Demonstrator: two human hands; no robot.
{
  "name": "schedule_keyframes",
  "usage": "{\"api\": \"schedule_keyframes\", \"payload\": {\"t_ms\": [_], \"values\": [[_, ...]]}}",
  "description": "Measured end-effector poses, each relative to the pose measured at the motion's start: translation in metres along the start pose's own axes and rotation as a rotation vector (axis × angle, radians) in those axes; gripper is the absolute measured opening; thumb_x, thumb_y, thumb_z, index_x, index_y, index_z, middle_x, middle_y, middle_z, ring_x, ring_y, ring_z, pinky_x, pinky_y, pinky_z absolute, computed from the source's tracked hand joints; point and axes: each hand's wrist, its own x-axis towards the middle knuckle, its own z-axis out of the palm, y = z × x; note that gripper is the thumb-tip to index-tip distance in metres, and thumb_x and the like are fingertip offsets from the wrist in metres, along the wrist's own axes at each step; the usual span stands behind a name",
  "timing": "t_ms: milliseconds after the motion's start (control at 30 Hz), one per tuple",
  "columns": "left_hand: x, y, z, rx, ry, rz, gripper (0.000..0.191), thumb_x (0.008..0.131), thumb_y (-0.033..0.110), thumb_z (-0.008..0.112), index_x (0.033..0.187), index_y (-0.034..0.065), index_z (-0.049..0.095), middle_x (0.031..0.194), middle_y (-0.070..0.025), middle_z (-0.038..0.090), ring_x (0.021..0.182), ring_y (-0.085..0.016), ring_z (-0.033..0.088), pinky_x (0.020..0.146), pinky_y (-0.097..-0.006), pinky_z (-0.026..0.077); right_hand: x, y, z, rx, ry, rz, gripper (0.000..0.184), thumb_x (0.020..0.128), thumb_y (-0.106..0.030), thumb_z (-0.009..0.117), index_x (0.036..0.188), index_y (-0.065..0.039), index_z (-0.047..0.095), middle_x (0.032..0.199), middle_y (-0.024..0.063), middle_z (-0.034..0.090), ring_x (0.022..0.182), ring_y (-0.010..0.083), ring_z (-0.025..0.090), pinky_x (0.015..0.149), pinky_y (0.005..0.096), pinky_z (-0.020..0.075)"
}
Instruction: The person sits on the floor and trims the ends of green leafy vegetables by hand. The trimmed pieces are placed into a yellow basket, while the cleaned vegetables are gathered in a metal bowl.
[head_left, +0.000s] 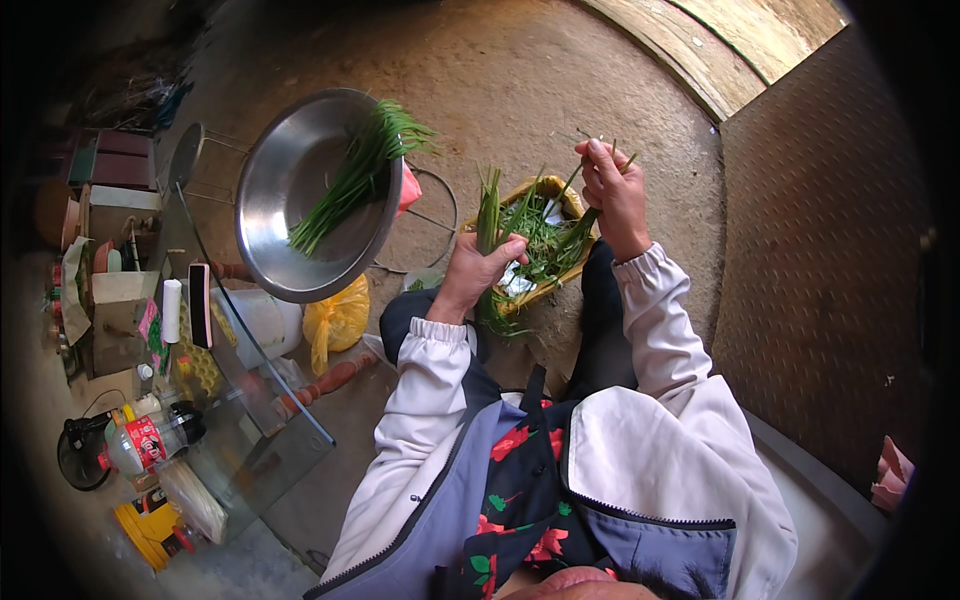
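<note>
My left hand (474, 271) grips an upright bunch of green chive-like stalks (489, 206), whose leafy ends hang below the fist. Thin stalks (586, 225) are pinched in my right hand (613, 191), raised to the right with the fingertips together. Between and below the two hands sits a box with a yellow lining (556, 184). Loose green trimmings (546, 244) and some white paper or plastic lie inside it. To the left, a wide stainless steel basin (281, 157) holds a neat bundle of long chives (346, 191), its tips hanging over the rim.
A glass-topped table (289, 457) at left carries a plastic cola bottle (150, 444) and other items. Beneath the basin are a knotted yellow plastic bag (337, 319), a white bucket (274, 326) and a metal ring stand (454, 206). A textured metal panel (817, 247) stands at right.
</note>
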Motion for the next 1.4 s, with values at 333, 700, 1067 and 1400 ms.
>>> {"api": "schedule_keyframes", "payload": {"t_ms": [333, 700, 1067, 1400], "values": [[0.006, -0.015, -0.005, 0.034, 0.091, 0.04, 0.013, 0.09, 0.017, 0.069, 0.093, 0.0044, 0.067, 0.071, 0.0015, 0.061, 0.046, 0.0, 0.041, 0.04, -0.0183, 0.028, -0.019, -0.002, 0.022, -0.244, 0.117, -0.231, 0.027, 0.101, -0.025, 0.056, 0.094, -0.002, 0.069, 0.067, -0.0115, 0.042, 0.055, -0.0008, 0.033, 0.048, 0.0195, 0.0257], [0.0, 0.009, -0.01, -0.447, -0.013, -0.046, 0.013, 0.095, 0.014, 0.061, 0.092, 0.0028, 0.066, 0.075, -0.004, 0.066, 0.039, -0.001, 0.035, 0.037, -0.0193, 0.024, -0.003, -0.002, 0.003, -0.041, 0.085, -0.017, 0.031, 0.099, -0.025, 0.059, 0.073, -0.014, 0.047, 0.06, -0.0099, 0.035, 0.046, 0.0004, 0.028, 0.041, 0.0191, 0.0198], [-0.002, 0.005, -0.02, -0.29, -0.255, -0.102, 0.017, 0.098, 0.018, 0.058, 0.094, 0.0017, 0.062, 0.078, -0.0023, 0.062, 0.041, 0.0, 0.032, 0.038, -0.018, 0.023, 0.015, 0.022, 0.037, -0.254, -0.343, 0.264, 0.026, 0.098, -0.027, 0.061, 0.109, -0.004, 0.067, 0.06, -0.0118, 0.038, 0.048, 0.0003, 0.028, 0.043, 0.02, 0.0197], [-0.003, 0.004, -0.018, -0.172, 0.062, -0.22, 0.031, 0.099, 0.031, 0.058, 0.083, 0.0042, 0.062, 0.061, 0.0011, 0.056, 0.04, -0.002, 0.038, 0.037, -0.0194, 0.025, 0.062, -0.041, -0.035, -0.12, 0.162, -0.182, 0.022, 0.097, -0.025, 0.064, 0.1, -0.006, 0.073, 0.056, -0.0109, 0.042, 0.043, 0.0, 0.031, 0.039, 0.0214, 0.0201]]}}
